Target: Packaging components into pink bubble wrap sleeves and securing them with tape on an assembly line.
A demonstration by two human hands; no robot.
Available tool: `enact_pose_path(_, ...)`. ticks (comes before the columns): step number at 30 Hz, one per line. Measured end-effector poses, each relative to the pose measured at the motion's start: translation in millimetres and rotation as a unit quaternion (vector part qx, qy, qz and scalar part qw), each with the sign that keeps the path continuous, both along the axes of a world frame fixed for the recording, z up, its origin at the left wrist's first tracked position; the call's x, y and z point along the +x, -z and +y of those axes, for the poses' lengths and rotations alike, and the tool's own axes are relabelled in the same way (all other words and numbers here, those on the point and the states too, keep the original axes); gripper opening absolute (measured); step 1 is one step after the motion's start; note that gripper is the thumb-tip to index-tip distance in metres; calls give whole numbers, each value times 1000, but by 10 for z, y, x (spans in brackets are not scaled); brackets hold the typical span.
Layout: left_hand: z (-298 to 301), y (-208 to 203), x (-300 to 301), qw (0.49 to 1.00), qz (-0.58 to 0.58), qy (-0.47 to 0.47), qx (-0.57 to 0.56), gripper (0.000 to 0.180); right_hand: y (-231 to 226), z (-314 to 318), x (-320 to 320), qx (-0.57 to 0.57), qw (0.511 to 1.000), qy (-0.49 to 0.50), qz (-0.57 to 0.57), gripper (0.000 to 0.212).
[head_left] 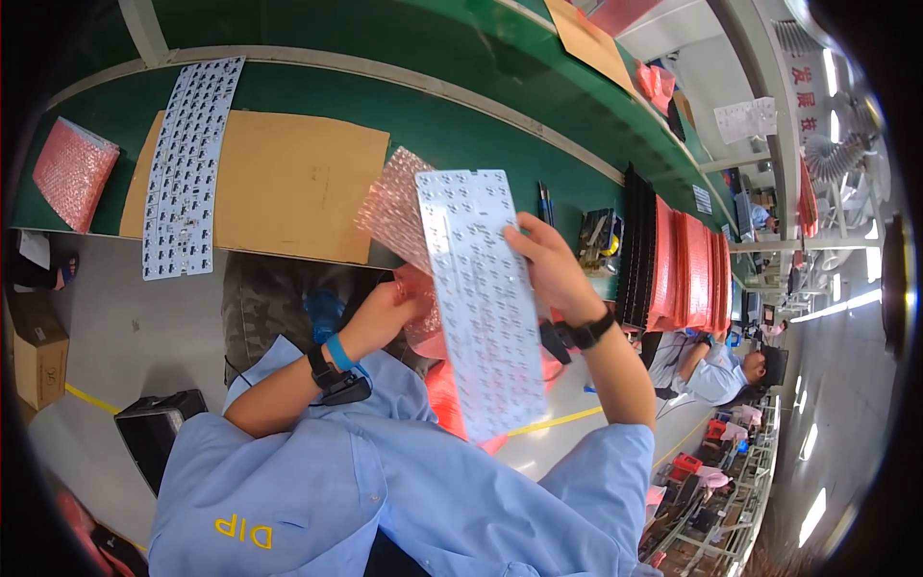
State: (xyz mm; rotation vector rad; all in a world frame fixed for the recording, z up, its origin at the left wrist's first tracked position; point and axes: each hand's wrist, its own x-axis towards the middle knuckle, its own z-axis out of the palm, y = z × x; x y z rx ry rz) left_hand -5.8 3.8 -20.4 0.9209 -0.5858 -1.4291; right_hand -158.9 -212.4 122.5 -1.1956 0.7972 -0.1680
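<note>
- The right hand [546,262] is clamped on the upper right edge of a long white printed circuit panel studded with rows of small parts [481,298], thumb across the face and fingers behind. The panel stands nearly upright in the air above the person's lap, well clear of the table. Held by one long edge only, it could flex or swing, and a loosened pinch would likely let it slide down toward the floor.
- The left hand [389,310] is closed on a pink bubble-wrap sleeve [399,216] just behind and to the left of the panel. Whether the panel's lower end sits inside the sleeve I cannot tell, since the board hides that part. If the wrap catches on the small parts, pulling it could drag across them or jerk the board out of the right hand's grip.
- Both wrists carry black straps, and the left wrist also a blue band [338,352]. A dangling clip or cord near the panel's lower corner might catch on it.
- Further out, a second white panel of the same kind [187,154] lies across a brown cardboard sheet [288,183] on the green table [461,135], part of it overhanging the near edge. A bump from an elbow or the sleeve might tip it off.
- To the right, a row of pink-wrapped boards standing on edge [687,274] could topple if knocked.
</note>
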Motion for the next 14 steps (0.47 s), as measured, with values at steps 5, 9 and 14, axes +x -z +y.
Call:
enact_pose_path(5,84,79,-59,997,-13,-3,-81,41,336,-145,427,-38,999,11,34,28)
enact_pose_path(9,126,272,73,994,21,62,-92,45,458,-239,569,-48,998,-15,38,29)
enact_pose_path(14,228,327,214,943,322,87,-13,48,523,-273,608,-94,989,-38,106,34)
